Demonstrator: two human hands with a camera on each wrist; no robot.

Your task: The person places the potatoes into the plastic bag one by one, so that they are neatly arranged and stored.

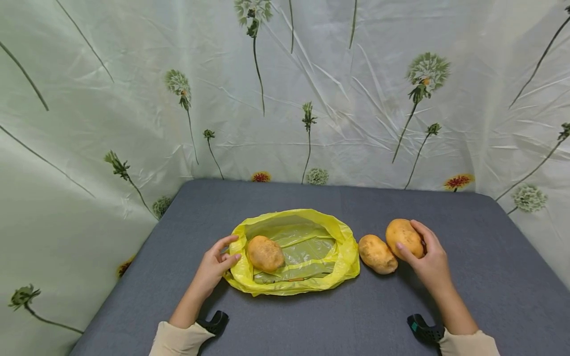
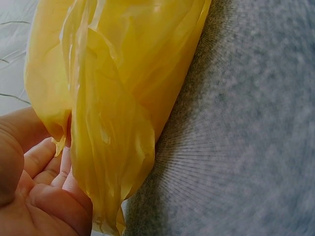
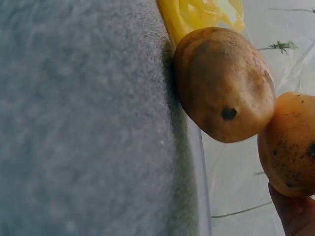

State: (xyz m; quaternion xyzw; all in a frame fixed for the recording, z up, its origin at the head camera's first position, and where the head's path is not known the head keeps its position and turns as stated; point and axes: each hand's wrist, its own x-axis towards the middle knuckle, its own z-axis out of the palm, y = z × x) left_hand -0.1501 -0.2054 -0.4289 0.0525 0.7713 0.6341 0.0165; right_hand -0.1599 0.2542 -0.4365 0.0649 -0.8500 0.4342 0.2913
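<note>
Near the centre of the head view, toward 6 o'clock, a yellow plastic bag is laid mouth open on a grey table; a first potato is contained in it, toward the bag's 9 o'clock; at that same side the rim is pinched by the left hand, thumb and forefinger being only slightly parted; outside the bag, just beside its 3 o'clock edge, a second potato is placed; farther out at 3 o'clock a third potato is gripped by the right hand, thumb and fingers being spread to the potato's width; a flower-printed sheet is hung at 12 o'clock.

Left wrist view: folded yellow film is seen from 12 to 6 o'clock, its edge being held at 8 o'clock between thumb and fingers.

Right wrist view: the second potato is seen at 1 o'clock, marked by one dark spot; the third is cut off by the frame at 3 to 4 o'clock, a digit being pressed to its underside; part of the bag is shown at 12 to 1 o'clock.
</note>
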